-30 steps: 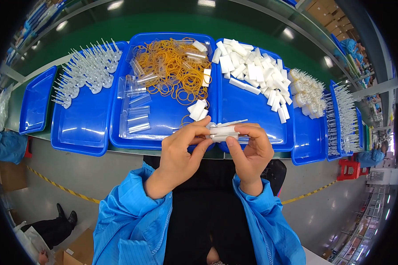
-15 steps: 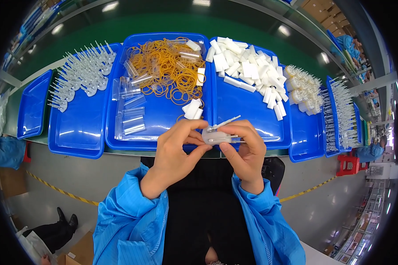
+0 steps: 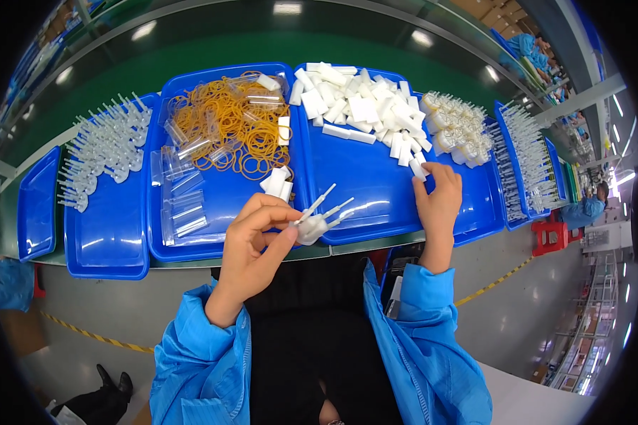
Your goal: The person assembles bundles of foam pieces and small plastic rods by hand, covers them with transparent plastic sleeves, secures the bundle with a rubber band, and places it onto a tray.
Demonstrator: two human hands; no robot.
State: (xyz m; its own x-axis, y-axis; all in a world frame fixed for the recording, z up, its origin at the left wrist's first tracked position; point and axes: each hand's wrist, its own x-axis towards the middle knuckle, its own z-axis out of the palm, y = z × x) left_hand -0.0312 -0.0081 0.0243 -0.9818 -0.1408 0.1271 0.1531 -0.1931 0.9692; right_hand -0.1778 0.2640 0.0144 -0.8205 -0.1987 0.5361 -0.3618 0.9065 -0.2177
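My left hand is closed, thumb and fingers pinching a whitish plastic piece with a rounded base and several thin stems pointing up and to the right. It hangs over the front edge of the middle trays. To the right, my right hand reaches over a blue tray. Its thumb and index finger close on a small white foam-like block at the near end of a heap of such blocks.
A blue tray left of centre holds orange rubber bands and clear plastic tubes. Stemmed white pieces fill part of the tray further left. Banded white bundles and more stemmed pieces lie right.
My right hand has let go of the stemmed plastic piece and moved right to the white blocks. My left hand keeps the piece, now slightly lower. The view has shifted to the right.
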